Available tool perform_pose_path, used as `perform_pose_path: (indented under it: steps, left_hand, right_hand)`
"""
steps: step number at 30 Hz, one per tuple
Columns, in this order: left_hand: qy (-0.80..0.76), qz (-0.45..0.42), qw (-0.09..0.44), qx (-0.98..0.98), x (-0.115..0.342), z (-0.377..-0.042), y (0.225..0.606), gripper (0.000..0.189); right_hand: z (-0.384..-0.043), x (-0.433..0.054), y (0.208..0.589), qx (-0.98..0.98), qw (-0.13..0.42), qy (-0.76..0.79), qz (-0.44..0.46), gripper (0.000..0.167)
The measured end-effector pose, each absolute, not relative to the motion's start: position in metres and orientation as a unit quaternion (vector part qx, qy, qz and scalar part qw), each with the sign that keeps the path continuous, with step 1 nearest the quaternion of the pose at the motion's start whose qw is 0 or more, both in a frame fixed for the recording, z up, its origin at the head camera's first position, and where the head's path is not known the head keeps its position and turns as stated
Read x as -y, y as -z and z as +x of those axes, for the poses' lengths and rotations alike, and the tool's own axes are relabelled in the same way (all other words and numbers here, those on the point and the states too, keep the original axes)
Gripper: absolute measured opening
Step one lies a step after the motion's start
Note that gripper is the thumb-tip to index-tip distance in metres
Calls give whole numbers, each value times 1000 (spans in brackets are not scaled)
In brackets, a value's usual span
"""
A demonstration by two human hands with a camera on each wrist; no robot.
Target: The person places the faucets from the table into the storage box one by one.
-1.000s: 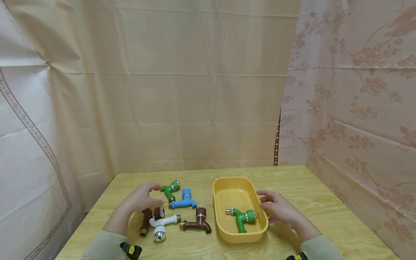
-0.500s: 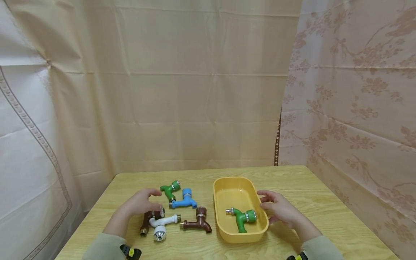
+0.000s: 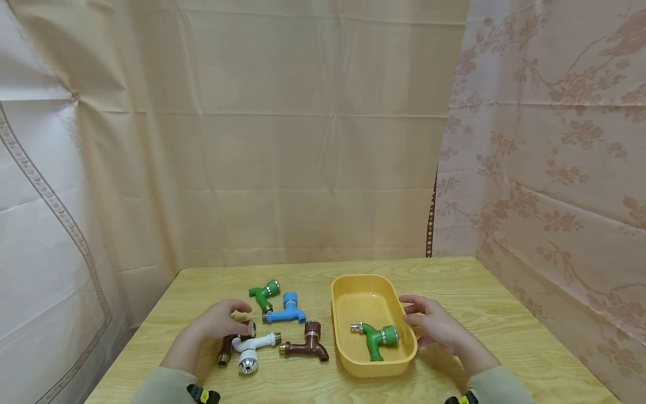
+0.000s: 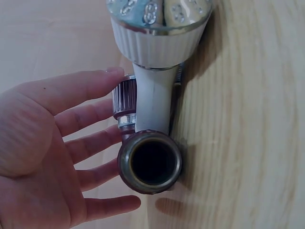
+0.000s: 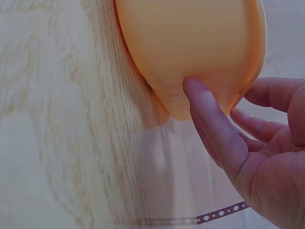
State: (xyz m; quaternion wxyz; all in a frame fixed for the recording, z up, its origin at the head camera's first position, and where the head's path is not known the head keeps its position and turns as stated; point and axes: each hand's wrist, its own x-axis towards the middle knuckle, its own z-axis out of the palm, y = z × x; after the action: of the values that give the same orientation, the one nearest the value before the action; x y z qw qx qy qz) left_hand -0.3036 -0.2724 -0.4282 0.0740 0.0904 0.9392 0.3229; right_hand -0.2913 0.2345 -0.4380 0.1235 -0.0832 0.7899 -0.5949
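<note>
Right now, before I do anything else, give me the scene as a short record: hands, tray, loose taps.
left hand: at the left brown tap, fingers spread; contact unclear
right hand: at the right side of the yellow tray
in tray: one green tap
loose on table: second green tap, blue tap, white tap, left brown tap, right brown tap
loose count: five
</note>
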Motion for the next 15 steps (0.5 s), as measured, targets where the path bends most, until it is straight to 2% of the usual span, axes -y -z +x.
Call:
perform_pose_path:
  steps: [15]
  left_hand:
    - [-317,68,86,-942,272,-304,435,42]
  right_hand:
    - [-294,-235,439,-789,127,595,-81,56]
